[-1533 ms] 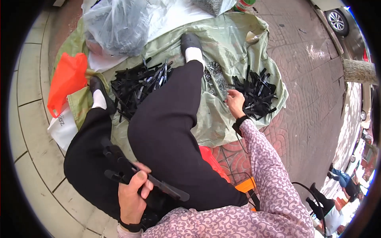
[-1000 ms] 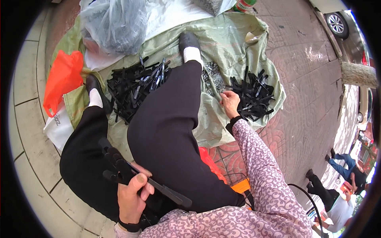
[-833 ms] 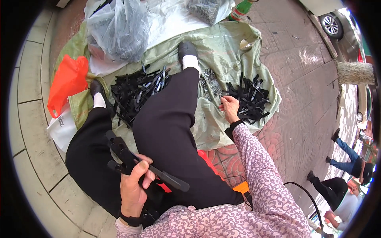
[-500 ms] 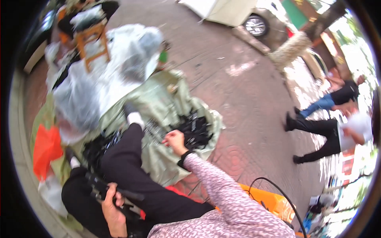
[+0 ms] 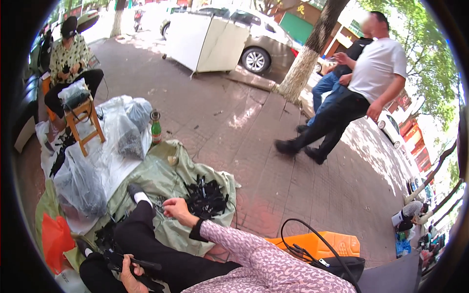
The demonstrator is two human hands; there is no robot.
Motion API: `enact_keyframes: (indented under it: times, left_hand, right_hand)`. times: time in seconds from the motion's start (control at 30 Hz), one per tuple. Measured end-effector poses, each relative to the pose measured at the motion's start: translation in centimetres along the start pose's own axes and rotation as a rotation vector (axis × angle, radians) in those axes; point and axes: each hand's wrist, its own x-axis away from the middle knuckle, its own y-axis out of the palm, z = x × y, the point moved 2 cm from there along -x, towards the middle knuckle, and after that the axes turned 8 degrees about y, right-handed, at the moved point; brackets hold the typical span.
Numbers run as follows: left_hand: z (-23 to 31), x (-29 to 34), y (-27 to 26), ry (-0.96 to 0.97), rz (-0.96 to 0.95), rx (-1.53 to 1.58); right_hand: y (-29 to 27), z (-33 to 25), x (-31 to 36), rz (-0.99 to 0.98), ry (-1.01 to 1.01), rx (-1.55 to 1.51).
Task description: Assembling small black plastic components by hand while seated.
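Slender black plastic-looking strips (image 5: pixel 150 265) lay bunched in the left hand (image 5: pixel 131 274) at the lower left of the frame, its fingers curled around them. They were probably light and fairly stiff, with smooth faces that might slip against one another; a grip around the middle of the bunch seemed surest. The right hand (image 5: pixel 179 210) hung near the centre left, just beside a loose heap of black strips (image 5: pixel 207 198) on the crumpled pale-green woven sheet (image 5: pixel 178 240). Its fingers were bent, but whether they pinched anything small could not be told.

Compared with half a second earlier, the view had swung upward: both hands sat lower in the frame, the seated co-worker (image 5: pixel 72 63) had come fully into the upper left, and the left hand's bunch remained held.
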Motion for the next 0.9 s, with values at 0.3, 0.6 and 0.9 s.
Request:
enact_keyframes:
  times: [0.3, 0.6, 0.9]
  left_hand:
    - [4.7, 8.8, 6.9, 0.241, -0.24, -0.417]
    - [4.1, 14.2, 4.2, 0.463, -0.113, -0.376]
    - [3.4, 18.8, 2.8, 0.491, -0.088, -0.366]
  right_hand:
    - [7.0, -9.6, 21.7, -0.779, -0.156, 0.118]
    - [8.4, -8.6, 29.0, -0.805, -0.231, 0.174]
    - [7.0, -8.2, 34.6, -0.894, -0.146, 0.163]
